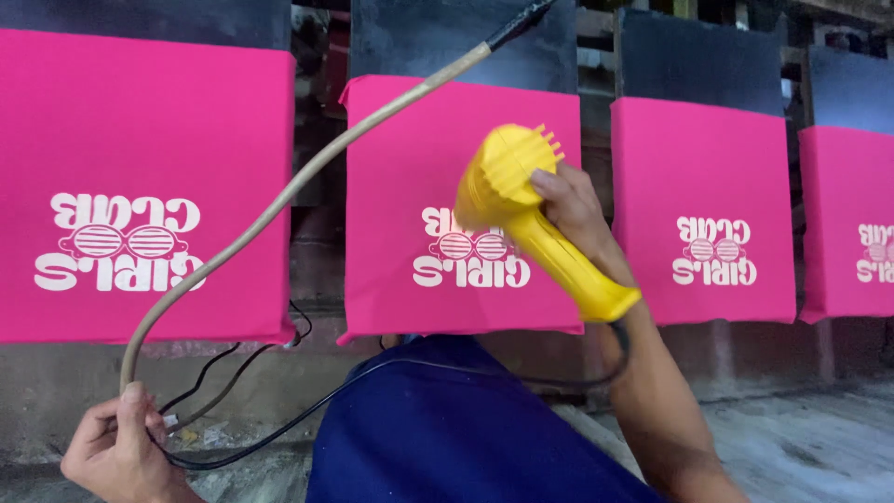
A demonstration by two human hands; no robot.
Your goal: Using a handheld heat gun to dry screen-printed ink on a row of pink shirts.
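My right hand (573,210) grips a yellow heat gun (521,205) by its handle, its nozzle aimed at the white print on a pink fabric panel (400,158) straight ahead. My left hand (116,452) at the lower left is closed on a bent beige cord (279,200) that arcs up to a black end at the top, and on a thin black cable (307,410) that runs back to the gun's handle.
Pink fabric pieces with white prints lie stretched on a row of dark boards: one at left (140,140), two at right (708,177) (852,186). My blue-clothed leg (447,438) fills the lower middle. Concrete floor lies below the boards.
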